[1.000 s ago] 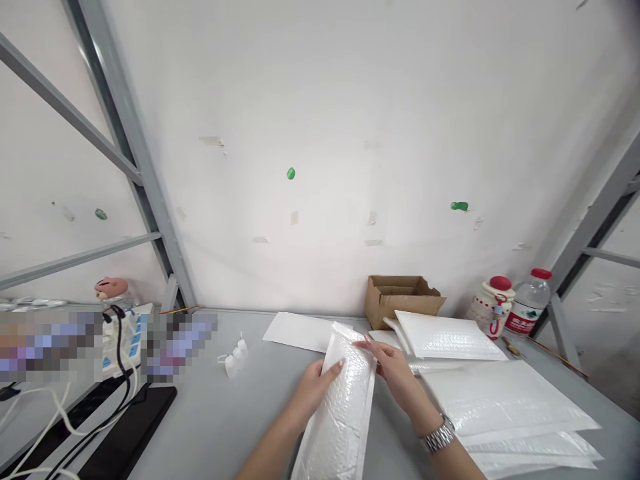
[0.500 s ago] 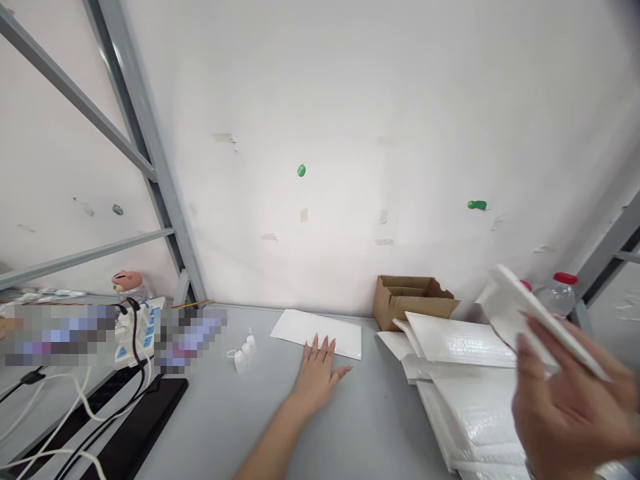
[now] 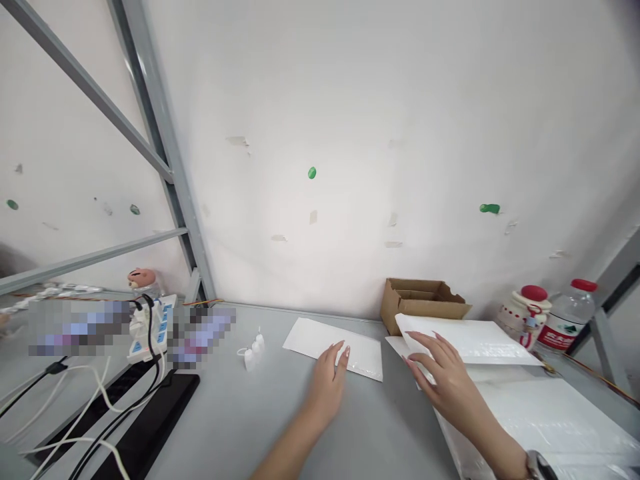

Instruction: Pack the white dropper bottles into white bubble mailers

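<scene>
A flat white envelope with a shiny bubble-like surface lies on the grey table. My left hand is at its near edge, fingers loosely bent and apart, gripping nothing. On the right, my right hand is over a pile of white bubble mailers. Its fingers are spread near the left end of the top mailer; whether they press on it is hard to tell. A watch is on the right wrist.
Small white plastic bottles stand left of the envelope. Behind the mailers are a brown cardboard box, a white jar with a red lid and a water bottle. A power strip, cables and a black slab lie left.
My right hand has lowered leftward from the right side and no longer holds the flat white item. The left hand's fingers have drawn in. The view has shifted slightly left.
</scene>
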### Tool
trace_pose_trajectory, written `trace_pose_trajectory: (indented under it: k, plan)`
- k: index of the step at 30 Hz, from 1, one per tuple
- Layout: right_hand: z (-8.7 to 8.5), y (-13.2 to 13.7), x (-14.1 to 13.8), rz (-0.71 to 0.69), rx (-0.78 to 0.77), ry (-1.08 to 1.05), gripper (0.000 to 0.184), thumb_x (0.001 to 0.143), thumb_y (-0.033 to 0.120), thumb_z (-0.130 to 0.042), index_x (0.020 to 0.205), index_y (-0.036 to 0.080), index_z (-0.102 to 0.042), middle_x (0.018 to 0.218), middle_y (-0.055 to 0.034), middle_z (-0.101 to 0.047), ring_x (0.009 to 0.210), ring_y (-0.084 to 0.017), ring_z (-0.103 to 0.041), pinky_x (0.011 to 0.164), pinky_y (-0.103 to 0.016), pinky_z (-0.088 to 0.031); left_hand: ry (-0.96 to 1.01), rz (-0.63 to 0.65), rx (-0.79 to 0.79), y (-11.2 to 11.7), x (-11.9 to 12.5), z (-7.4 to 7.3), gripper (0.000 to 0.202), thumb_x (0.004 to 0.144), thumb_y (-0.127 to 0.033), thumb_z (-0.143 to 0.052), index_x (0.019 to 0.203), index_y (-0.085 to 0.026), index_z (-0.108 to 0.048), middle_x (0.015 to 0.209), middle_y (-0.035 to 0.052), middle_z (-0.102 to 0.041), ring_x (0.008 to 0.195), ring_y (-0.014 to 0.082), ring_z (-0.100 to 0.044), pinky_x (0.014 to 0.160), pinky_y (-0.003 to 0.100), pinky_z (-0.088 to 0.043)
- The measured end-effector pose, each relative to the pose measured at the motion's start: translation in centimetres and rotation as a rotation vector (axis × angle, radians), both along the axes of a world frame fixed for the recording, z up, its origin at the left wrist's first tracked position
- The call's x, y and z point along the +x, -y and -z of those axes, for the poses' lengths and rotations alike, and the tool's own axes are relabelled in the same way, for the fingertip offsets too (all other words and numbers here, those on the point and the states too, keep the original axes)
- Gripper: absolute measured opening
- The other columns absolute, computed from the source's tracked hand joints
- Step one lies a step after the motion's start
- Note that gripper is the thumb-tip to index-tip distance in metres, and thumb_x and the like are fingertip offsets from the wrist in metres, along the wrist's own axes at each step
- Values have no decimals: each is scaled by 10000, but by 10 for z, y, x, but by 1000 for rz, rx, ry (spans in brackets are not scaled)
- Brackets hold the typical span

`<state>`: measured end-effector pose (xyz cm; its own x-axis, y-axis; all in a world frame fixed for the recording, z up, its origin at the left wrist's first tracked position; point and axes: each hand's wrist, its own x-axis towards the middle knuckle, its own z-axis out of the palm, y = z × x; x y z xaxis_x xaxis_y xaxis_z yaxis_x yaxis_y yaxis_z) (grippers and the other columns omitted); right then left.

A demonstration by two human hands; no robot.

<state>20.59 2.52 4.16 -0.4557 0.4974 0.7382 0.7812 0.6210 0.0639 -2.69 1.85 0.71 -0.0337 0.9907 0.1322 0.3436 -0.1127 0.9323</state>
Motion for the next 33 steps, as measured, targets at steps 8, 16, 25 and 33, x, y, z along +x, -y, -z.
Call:
trace_pose_trajectory:
  k: [8, 16, 25, 33]
  plan:
    - [34, -18, -91, 37, -403, 75, 274, 775, 169, -552, 1050, 167, -543, 1149, -143, -569, 1057, -269, -535, 844, -410, -457, 102, -205, 158, -13, -9, 2, 407, 872, -444, -314, 1057, -181, -561, 1141, 90, -583, 1120, 201, -487, 972, 353, -367]
    - [44, -29, -106, 164, -441, 218, 157, 833, 208, -523, 982, 164, -543, 973, -123, -632, 954, -263, -572, 765, -361, -441, 32, -210, 139, -17, -9, 6, 372, 886, -404, -282, 1017, -190, -557, 1113, 89, -577, 1112, 194, -488, 979, 364, -374]
    - [50, -27, -95, 135, -280, 316, 250, 816, 4, -375, 908, 140, -563, 833, -110, -655, 755, -232, -614, 666, -342, -444, 8, -355, 223, -15, -12, 1, 347, 892, -408, -291, 1068, -215, -520, 1220, 93, -478, 1224, 220, -379, 1022, 399, -329]
    - [12, -8, -69, 33, -627, -629, 290, 876, 381, -405, 875, 185, -618, 845, -66, -688, 765, -203, -632, 643, -300, -496, 239, -586, 82, -14, -20, -13, 670, 820, -486, -458, 1356, -260, -126, 1454, 127, -182, 1281, 261, -330, 983, 381, -396]
